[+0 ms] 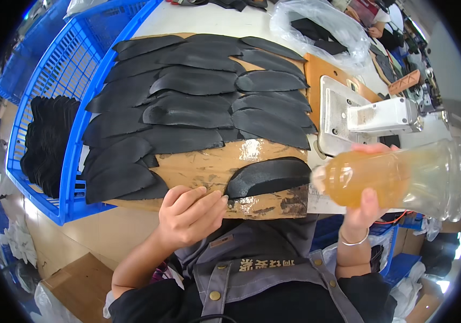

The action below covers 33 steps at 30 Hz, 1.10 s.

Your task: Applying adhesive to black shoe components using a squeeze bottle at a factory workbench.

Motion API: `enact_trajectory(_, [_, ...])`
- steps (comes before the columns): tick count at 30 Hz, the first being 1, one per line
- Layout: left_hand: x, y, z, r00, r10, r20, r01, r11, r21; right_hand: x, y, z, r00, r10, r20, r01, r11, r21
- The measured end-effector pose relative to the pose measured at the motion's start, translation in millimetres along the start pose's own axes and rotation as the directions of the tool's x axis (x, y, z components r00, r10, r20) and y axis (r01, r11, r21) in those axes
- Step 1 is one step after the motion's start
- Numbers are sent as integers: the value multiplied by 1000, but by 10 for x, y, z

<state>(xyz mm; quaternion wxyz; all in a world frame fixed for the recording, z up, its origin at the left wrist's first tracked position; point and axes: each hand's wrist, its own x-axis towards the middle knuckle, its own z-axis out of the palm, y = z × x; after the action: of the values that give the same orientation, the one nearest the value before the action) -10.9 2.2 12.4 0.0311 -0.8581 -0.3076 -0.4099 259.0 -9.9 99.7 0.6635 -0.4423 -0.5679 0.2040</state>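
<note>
My right hand [369,207] is wrapped round a clear bottle [392,175] of amber liquid, probably glue. The bottle lies tipped on its side, its pale nozzle pointing left at the right end of a black curved piece [267,176]. That piece, leather-like with a shiny surface, rests on a glue-stained cardboard sheet [198,167]. At its left tip my left hand [193,214] is closed, fingers curled and fingertips against the edge. Farther back on the cardboard, several rows of similar black pieces [190,110] overlap one another.
To the left stands a blue plastic crate [69,140] with a stack of black pieces [50,142] inside. A white machine [373,116] on a brown board is at the right. Behind it lies a clear plastic bag [319,32] holding black pieces. Another person [378,27] sits at the far right.
</note>
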Motion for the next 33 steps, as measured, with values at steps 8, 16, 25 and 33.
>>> enact_trajectory(8, [-481,-6,55,978,-174,114,173,985,23,-286,294,777,876,-115,469,116,993,27])
enact_trajectory(16, [58,47,-70,995,-47,92,44,998,35,-141,560,-212,846,-267,461,472,777,-417])
enact_trajectory(25, [677,240,-54,975,-152,163,155,988,-2,-133,496,-702,921,232,-312,-81,899,430])
enact_trajectory(33, [1293,484,428,827,-106,552,174,982,-72,-291,701,-734,831,557,-4,-284,429,857])
